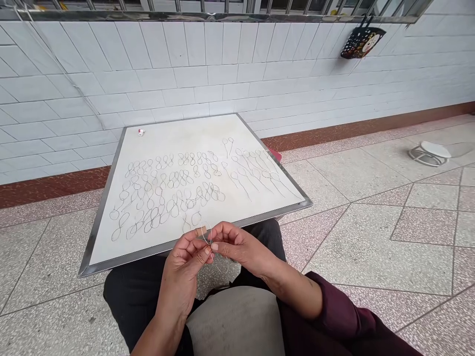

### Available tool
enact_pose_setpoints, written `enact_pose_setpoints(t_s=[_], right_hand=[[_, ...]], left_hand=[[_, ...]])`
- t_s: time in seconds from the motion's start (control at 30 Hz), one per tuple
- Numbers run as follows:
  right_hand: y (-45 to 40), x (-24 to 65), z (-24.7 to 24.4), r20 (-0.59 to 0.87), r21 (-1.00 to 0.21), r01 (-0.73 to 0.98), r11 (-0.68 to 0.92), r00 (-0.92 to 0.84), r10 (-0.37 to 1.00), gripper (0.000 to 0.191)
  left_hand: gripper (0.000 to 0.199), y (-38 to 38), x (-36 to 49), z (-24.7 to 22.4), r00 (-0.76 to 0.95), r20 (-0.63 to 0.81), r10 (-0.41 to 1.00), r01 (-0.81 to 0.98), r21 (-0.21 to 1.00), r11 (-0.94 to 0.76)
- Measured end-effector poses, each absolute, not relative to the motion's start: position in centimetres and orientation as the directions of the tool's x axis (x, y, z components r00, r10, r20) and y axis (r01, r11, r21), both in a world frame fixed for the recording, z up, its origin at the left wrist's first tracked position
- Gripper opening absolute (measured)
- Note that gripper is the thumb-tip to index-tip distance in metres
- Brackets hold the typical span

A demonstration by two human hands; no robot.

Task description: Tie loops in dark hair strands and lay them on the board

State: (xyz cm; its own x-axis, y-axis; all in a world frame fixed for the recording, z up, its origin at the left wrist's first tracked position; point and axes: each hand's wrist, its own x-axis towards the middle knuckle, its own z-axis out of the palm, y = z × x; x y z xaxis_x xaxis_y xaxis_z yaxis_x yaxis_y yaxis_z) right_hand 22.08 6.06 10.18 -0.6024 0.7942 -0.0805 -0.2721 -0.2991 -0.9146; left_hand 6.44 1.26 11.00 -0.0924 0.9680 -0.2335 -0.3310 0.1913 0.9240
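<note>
Over my lap, at the near edge of the table, my left hand (191,257) and my right hand (233,244) meet fingertip to fingertip. Both pinch a thin pale wire loop (227,267), which curves above and below the fingers. A tan bandage (201,231) wraps one left fingertip. Rows of figure-eight wire loops (152,217) lie across the white tabletop (178,133). To their right are several single loops with straight tails (252,173). The exact crossing of the wire is hidden by my fingertips.
A small white and red object (141,132) sits at the table's far left corner. The tiled wall (193,76) rises behind the table. A low round stool (429,153) stands on the floor at right, and a dark dotted bag (362,42) hangs from the window bars.
</note>
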Motion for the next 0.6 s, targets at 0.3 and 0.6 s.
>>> enact_pose_setpoints(t_s=[0.3,0.6], right_hand=[[5.7,22.5,9.5,0.098,-0.983,0.097,0.157,-0.447,0.889,0.018],[5.2,23.1,7.9,0.152,-0.958,0.152,0.245,-0.455,0.877,0.01]], left_hand=[[0.04,1.1,6.6,10.7,-0.207,-0.229,0.951,-0.349,0.925,0.147],[0.045,1.2,6.2,10.9,-0.392,-0.134,0.91,-0.401,0.915,-0.038]])
